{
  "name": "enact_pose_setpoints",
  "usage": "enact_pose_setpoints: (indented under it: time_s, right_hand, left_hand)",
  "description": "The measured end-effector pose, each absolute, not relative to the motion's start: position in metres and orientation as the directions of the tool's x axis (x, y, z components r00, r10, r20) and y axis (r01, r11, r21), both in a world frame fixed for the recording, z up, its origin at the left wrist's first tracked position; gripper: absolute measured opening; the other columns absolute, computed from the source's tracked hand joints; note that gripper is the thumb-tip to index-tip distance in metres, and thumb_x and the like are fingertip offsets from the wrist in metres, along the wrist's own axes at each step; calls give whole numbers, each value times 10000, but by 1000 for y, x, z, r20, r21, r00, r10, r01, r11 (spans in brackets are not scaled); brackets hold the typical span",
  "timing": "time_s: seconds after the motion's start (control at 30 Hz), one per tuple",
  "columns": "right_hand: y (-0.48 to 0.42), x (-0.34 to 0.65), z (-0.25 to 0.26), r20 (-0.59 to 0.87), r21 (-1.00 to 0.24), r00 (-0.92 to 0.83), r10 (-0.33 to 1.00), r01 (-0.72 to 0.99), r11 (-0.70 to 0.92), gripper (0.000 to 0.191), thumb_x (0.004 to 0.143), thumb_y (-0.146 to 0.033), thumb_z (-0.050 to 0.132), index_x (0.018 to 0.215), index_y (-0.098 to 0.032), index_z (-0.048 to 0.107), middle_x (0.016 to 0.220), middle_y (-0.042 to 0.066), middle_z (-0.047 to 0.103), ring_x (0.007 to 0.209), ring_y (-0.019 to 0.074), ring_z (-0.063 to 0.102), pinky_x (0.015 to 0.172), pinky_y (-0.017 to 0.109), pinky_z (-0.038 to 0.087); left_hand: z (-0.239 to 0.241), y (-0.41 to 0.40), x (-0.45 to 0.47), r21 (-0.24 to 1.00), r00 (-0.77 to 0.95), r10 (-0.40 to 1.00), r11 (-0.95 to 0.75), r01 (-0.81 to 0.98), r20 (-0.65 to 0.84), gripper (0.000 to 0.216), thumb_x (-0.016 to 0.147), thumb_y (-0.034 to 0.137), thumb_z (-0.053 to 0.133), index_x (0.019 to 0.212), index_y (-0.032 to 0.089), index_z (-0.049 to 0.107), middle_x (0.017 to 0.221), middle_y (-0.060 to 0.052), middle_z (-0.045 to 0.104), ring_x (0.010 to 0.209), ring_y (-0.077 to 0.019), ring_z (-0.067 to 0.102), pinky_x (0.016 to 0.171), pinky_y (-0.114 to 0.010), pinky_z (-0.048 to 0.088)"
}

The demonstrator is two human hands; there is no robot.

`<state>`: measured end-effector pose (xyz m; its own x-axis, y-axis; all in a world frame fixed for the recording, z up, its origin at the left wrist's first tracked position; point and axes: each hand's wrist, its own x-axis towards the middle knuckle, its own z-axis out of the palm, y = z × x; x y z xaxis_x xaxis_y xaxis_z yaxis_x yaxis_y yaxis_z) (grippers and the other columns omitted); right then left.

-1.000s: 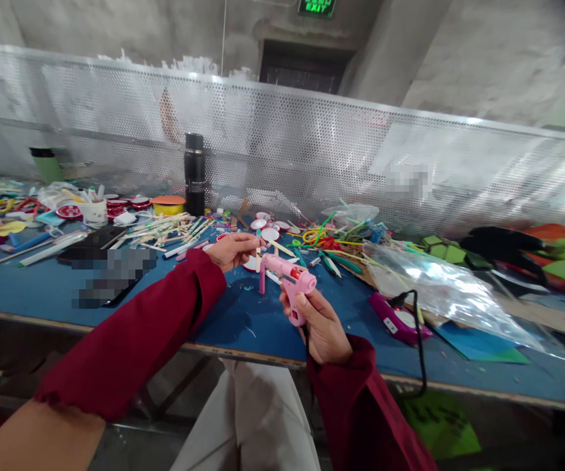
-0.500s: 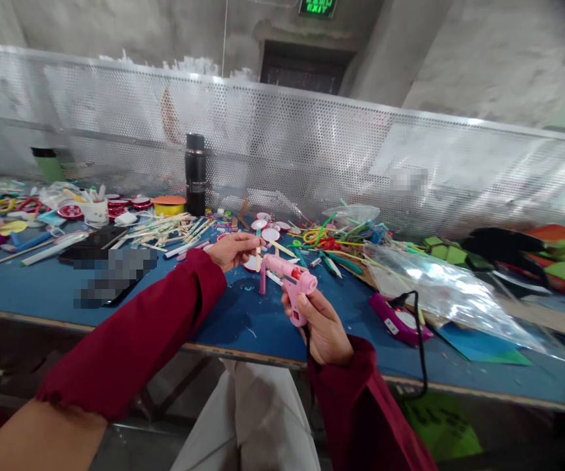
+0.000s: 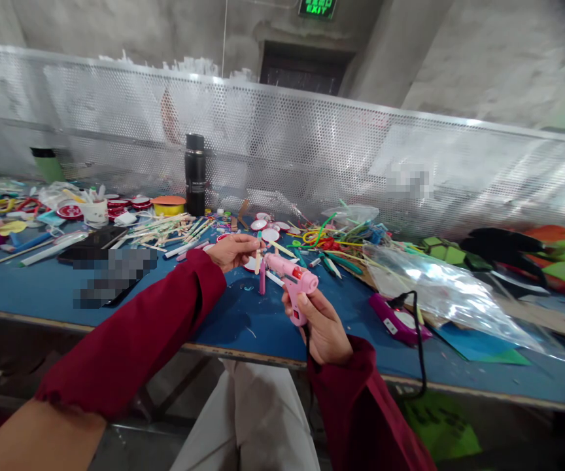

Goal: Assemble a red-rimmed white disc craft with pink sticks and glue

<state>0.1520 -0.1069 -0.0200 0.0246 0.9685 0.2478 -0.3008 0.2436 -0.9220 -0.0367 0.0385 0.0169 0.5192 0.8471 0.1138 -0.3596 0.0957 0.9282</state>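
Note:
My left hand [image 3: 235, 252] pinches a small pale craft stick [image 3: 257, 263] upright between thumb and fingertips, above the blue table. Wrapped round the handle of a pink hot glue gun [image 3: 304, 284] is my right hand [image 3: 325, 327]. The gun's front end points left and away, close beside the stick; whether they touch I cannot tell. A narrow magenta piece [image 3: 262, 280] shows upright just under the gun's front, and what it belongs to is unclear. Behind my hands lie white round lids with red rims [image 3: 269, 234].
A black bottle [image 3: 195, 175] stands behind a pile of craft sticks [image 3: 167, 229]. Phones [image 3: 128, 275] lie at left. On the right are a purple power block [image 3: 400, 319] with a black cord, a clear plastic bag [image 3: 449, 288], and pipe cleaners [image 3: 356, 232]. A perforated metal panel [image 3: 282, 131] closes the back.
Both hands stay nearly in place, with the stick and glue gun still held. The magenta piece under the gun's front appears slightly shifted.

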Motion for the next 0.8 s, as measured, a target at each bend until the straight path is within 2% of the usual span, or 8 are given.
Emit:
enact_pose_setpoints:
  time_s: [0.47,0.8]
  right_hand:
    - [-106,152,-20,224,-927,28,974,-302,222,372,714,-458,772,962,-189,706,778,36,645,636,113,516,584,254,383]
    - [-105,154,-23,247,-920,15,969,-311,239,334,746,-442,754,963,-193,705,789,33,653,642,102,530,595,241,395]
  left_hand:
    - [14,45,-39,902,488,864,108,-417,122,245,639,212,840,798,68,720,626,-21,602,521,-41,526,431,-119,360]
    - [12,45,-38,926,525,842,98,-366,119,233,670,221,820,809,64,719,625,-25,593,501,-41,514,428,-132,347]
